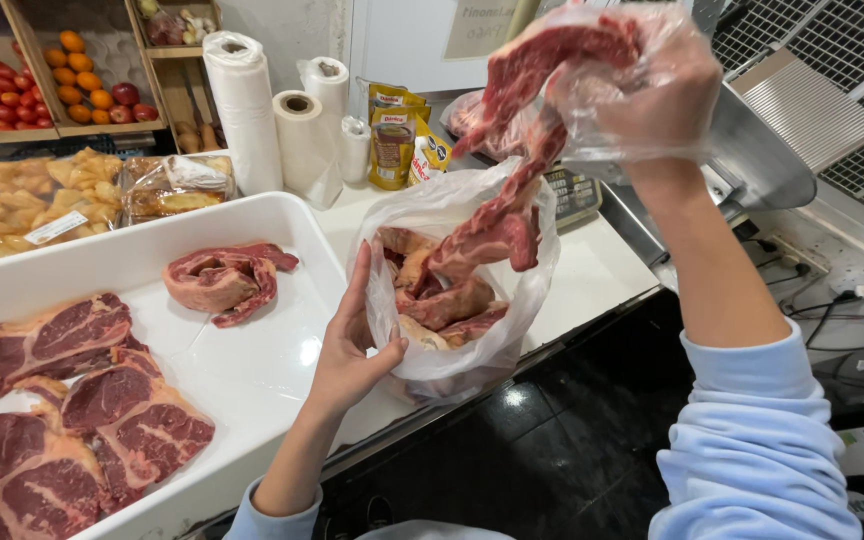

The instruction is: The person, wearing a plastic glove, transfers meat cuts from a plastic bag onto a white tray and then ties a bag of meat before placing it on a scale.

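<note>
At the bottom edge of the frame, pale blue sleeves [752,440] come in, both cut off by the border. The left hand [347,350] sits at lower centre, bare, its fingers and thumb pinched on the rim of a thin clear bag [527,300] and holding its mouth open. The bag stands on the white counter [592,280]; its film is crinkled and cloudy, so the meat pieces [447,305] inside show only in part, pink and fatty.

At upper right, the right hand [642,85] is wrapped in a loose plastic glove, which blurs the fingers; it is clenched on a long strip of raw meat [507,215], red with white fat seams. The strip hangs down, and its lower end reaches into the bag's mouth.

At left, a white tray [242,375] with a smooth rim runs out of the frame; flat marbled steaks [102,400] lie at its lower left, and a curled cut [227,280] sits alone nearer the middle. Behind it, at upper left, lie wrapped packs [82,195] with hazy contents, and crates of red and orange fruit [72,80]. Rolls of plastic film [247,105] stand at top centre beside yellow pouches [392,140]. A scale [574,195] is mostly hidden behind the bag.
</note>
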